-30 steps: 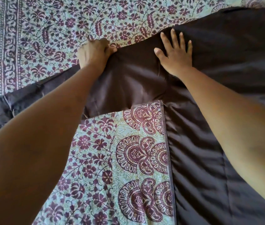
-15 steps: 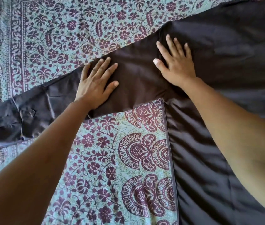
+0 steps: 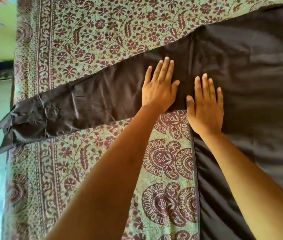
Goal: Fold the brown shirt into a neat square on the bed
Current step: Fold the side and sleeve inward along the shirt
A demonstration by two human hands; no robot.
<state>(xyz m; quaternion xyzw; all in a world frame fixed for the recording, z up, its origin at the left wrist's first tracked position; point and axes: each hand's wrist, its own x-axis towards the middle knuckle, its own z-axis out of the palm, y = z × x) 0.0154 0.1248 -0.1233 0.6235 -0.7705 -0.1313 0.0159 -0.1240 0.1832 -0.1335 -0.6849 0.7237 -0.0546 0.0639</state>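
Both hands lie flat with fingers spread, gripping nothing; the left hand (image 3: 159, 85) presses the upper part of the sleeve (image 3: 85, 103), and the right hand (image 3: 205, 104) rests just beside it, where the sleeve joins the body, likely pinning the cloth so it does not slide while it is smoothed. The brown shirt (image 3: 249, 75) is laid out flat on the bed's patterned bedsheet (image 3: 94, 32), its body to the right and the sleeve stretched out leftward; the crumpled cuff (image 3: 24, 123) seems to reach the bed's edge, though the wide lens bends that corner; no fold shows yet.
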